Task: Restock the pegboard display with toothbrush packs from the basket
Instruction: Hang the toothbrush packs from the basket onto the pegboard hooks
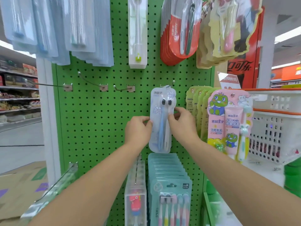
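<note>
A clear toothbrush pack (162,101) with two dark-headed brushes hangs against the green pegboard (97,124), its top at a metal hook (173,82). My left hand (138,129) pinches the pack's left edge. My right hand (183,123) grips its right edge at about the same height. Both hands are closed on the pack. White baskets with orange rims (275,126) stand stacked at the right.
Three bare hooks (101,86) stick out to the left in the same row. Frog-printed kids' packs (228,124) hang close on the right. Teal multi-brush packs (169,185) hang right below, and Colgate packs (179,30) above. Store shelves run along the far left.
</note>
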